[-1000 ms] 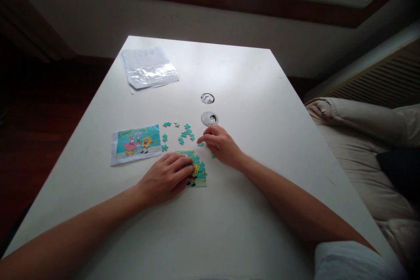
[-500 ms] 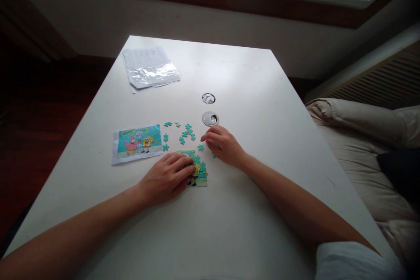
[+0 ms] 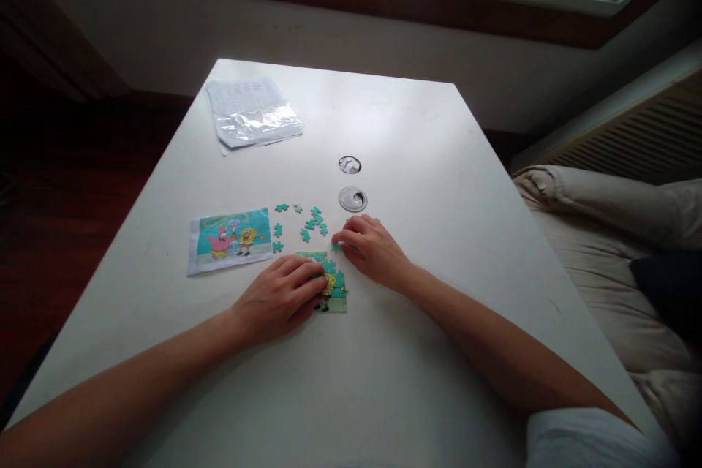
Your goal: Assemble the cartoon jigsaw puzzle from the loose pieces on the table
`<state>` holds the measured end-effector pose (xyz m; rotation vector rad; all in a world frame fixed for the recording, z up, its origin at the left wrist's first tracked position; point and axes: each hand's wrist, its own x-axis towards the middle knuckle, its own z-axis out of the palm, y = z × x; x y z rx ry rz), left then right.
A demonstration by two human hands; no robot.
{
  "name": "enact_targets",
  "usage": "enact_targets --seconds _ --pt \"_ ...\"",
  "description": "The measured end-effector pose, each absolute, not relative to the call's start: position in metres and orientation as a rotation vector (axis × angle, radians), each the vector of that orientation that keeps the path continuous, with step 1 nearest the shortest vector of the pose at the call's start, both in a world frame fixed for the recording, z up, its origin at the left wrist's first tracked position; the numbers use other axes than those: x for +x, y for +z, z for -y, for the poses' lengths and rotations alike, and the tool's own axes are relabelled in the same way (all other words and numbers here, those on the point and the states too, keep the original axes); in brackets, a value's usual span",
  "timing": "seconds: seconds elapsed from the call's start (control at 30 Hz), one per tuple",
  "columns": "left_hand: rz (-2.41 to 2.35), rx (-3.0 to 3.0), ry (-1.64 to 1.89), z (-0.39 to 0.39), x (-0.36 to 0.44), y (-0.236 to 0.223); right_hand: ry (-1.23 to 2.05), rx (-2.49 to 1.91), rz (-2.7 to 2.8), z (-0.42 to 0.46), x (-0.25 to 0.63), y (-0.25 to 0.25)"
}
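Note:
My left hand (image 3: 281, 291) lies over the left part of a partly joined jigsaw puzzle (image 3: 338, 300), its fingers loosely stretched and resting on it. The puzzle shows a yellow cartoon figure on a teal background, and the hand hides much of its left side. Just beyond its upper right corner, my right hand (image 3: 373, 247) has its index finger and thumb closed about a small teal puzzle piece (image 3: 336, 247) on the table. Several loose teal pieces (image 3: 315, 220) lie past the puzzle. Bits of teal also show behind my right hand's knuckles.
Left of the pieces lies a picture sheet (image 3: 233, 240) with three cartoon figures. Papers in a clear plastic sleeve (image 3: 255, 117) are at the far left of the white table (image 3: 395, 139). Two round table holes (image 3: 349, 165) sit beyond my right hand. A beige cushioned seat (image 3: 570, 256) stands to the right.
My right hand has moved slightly left and nearer, its fingertips coming down to the loose teal piece. Teal bits now show behind its knuckles. My left hand stays on the puzzle.

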<state>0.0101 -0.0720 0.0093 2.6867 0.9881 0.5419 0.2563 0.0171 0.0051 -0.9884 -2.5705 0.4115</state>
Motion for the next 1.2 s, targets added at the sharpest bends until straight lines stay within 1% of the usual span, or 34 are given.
enact_targets --seconds 0.2,0.4,0.7,1.2 --pt "-0.987 2.687 0.546 0.073 0.01 0.01 0.425 -1.021 2.601 -0.014 0.254 0.011" --pt "-0.982 2.685 0.543 0.073 0.01 0.011 0.505 -1.048 2.591 -0.011 0.251 0.017" --pt "-0.99 2.689 0.546 0.073 0.01 0.011 0.906 -0.973 2.312 -0.007 0.245 0.012" --pt "-0.992 2.692 0.553 0.073 0.01 0.01 0.736 -0.921 2.388 -0.007 0.241 0.006"
